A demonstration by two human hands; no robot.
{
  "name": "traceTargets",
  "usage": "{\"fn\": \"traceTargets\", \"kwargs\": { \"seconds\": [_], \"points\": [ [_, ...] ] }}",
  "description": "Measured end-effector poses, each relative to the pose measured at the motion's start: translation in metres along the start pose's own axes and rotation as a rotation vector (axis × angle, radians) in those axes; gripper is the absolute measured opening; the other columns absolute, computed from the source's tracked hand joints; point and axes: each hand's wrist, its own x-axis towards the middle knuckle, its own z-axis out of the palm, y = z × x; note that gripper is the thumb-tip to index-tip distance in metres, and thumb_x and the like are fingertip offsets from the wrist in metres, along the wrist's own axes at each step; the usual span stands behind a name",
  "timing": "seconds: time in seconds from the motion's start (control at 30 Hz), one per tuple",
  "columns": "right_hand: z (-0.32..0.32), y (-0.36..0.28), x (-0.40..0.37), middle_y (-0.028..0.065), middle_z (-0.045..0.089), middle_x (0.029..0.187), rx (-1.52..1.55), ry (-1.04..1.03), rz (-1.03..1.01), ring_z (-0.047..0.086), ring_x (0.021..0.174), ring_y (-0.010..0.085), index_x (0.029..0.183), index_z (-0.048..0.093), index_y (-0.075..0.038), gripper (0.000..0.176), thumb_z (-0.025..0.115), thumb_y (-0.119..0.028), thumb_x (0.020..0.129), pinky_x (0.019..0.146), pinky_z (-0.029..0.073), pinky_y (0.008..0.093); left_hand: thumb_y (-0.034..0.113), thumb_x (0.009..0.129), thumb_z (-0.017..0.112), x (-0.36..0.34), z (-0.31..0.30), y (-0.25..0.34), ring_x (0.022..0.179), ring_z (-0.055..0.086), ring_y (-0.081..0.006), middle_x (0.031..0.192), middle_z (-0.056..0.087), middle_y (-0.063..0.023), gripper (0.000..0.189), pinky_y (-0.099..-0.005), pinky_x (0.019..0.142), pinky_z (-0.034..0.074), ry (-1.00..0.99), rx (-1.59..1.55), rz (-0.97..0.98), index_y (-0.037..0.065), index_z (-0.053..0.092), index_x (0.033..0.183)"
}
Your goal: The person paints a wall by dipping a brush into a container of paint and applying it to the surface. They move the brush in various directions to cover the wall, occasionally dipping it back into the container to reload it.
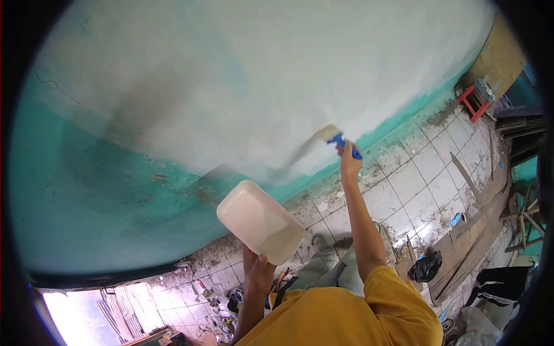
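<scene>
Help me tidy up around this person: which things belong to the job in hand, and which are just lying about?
In use:
- brush, in the right hand
- pale tray, in the left hand
- white-and-green wall

Apparently just lying about:
- black plastic bag
- wooden boards
- black striped cloth

The tray [254, 216] partly hides the left hand [259, 273] (the yellow shirt [329, 318] is cut off below).

Tiled floor [429, 163], dirt-stained. On it: brown boards [470, 248], black plastic bag [426, 267] beside them, blue scrap [457, 219], red item [480, 113], probably a stool.
</scene>
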Motion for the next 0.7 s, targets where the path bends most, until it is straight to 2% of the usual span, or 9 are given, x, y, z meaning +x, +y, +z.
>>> {"fn": "traceTargets", "kwargs": {
  "seconds": [0.07,0.17,0.23,0.33,0.4,0.47,0.53,0.57,0.7],
  "points": [
    [0.023,-0.055,-0.006,0.0151,0.071,0.096,-0.036,-0.033,-0.099,0.07,0.086,0.0215,0.112,0.064,0.004,0.032,0.057,-0.024,0.099,0.082,0.057,0.0325,0.022,0.084,0.077,0.0,0.003,0.0,0.135,0.043,-0.0313,0.145,0.04,-0.0111,0.084,-0.0522,0.108,0.042,-0.011,-0.009,0.005,0.014,0.026,0.15],
    [0.052,-0.136,-0.02,0.0165,0.071,0.1,0.006,-0.097,-0.165,0.071,0.091,0.0228,0.113,0.063,0.005,0.034,0.056,-0.025,0.1,0.084,0.056,0.0334,0.023,0.084,0.077,-0.002,0.007,-0.001,0.135,0.043,-0.0308,0.144,0.041,-0.0112,0.083,-0.0516,0.108,0.042,0.002,-0.029,-0.004,0.013,0.027,0.149],
    [0.059,-0.168,-0.029,0.0179,0.07,0.106,0.203,-0.172,-0.227,0.07,0.098,0.0245,0.118,0.059,0.005,0.036,0.053,-0.027,0.102,0.089,0.055,0.0348,0.023,0.084,0.077,-0.002,0.008,-0.003,0.134,0.044,-0.0302,0.144,0.041,-0.0109,0.082,-0.051,0.108,0.042,0.003,-0.035,-0.005,0.013,0.028,0.149],
    [0.052,-0.145,-0.025,0.0194,0.068,0.111,0.322,-0.211,-0.226,0.069,0.104,0.0263,0.122,0.056,0.005,0.038,0.052,-0.028,0.103,0.092,0.054,0.0362,0.023,0.084,0.077,-0.004,0.01,-0.006,0.134,0.044,-0.0295,0.144,0.041,-0.0102,0.082,-0.0507,0.108,0.042,0.02,-0.026,-0.002,0.013,0.027,0.149],
    [0.042,-0.098,-0.024,0.019,0.068,0.112,0.275,-0.205,-0.158,0.069,0.103,0.0272,0.122,0.055,0.005,0.038,0.052,-0.028,0.103,0.092,0.054,0.0375,0.023,0.085,0.076,-0.004,0.011,-0.006,0.135,0.043,-0.0293,0.144,0.04,-0.01,0.082,-0.0504,0.109,0.041,0.015,-0.033,0.01,0.013,0.027,0.149],
    [0.028,-0.041,-0.025,0.017,0.068,0.109,0.225,-0.155,-0.003,0.069,0.101,0.0256,0.121,0.056,0.004,0.039,0.054,-0.03,0.102,0.091,0.055,0.0371,0.023,0.085,0.076,-0.005,0.013,-0.007,0.135,0.043,-0.0291,0.144,0.04,-0.0098,0.082,-0.0501,0.109,0.041,0.008,-0.039,0.024,0.013,0.026,0.15],
    [0.007,0.013,-0.024,0.0166,0.069,0.108,0.151,-0.126,0.033,0.069,0.1,0.0251,0.119,0.057,0.004,0.039,0.055,-0.03,0.101,0.09,0.055,0.0367,0.035,0.086,0.075,-0.007,0.016,-0.007,0.132,0.048,-0.0325,0.145,0.041,-0.0141,0.088,-0.0504,0.103,0.049,0.039,0.069,0.06,0.01,0.023,0.152],
    [0.003,0.026,-0.024,0.0163,0.069,0.107,0.077,-0.094,0.065,0.07,0.1,0.0245,0.118,0.058,0.004,0.039,0.056,-0.031,0.1,0.09,0.055,0.0364,0.035,0.086,0.075,-0.007,0.016,-0.008,0.132,0.048,-0.0325,0.145,0.041,-0.0141,0.088,-0.0504,0.103,0.049,0.041,0.07,0.061,0.01,0.023,0.152],
    [0.021,-0.017,-0.033,0.0169,0.069,0.105,0.003,-0.064,0.079,0.07,0.099,0.0245,0.116,0.059,0.004,0.038,0.056,-0.031,0.101,0.089,0.055,0.0359,0.033,0.087,0.073,-0.01,0.013,-0.01,0.132,0.049,-0.0322,0.145,0.042,-0.0144,0.085,-0.0503,0.103,0.049,0.045,0.05,0.054,0.009,0.023,0.152]
  ]
}}
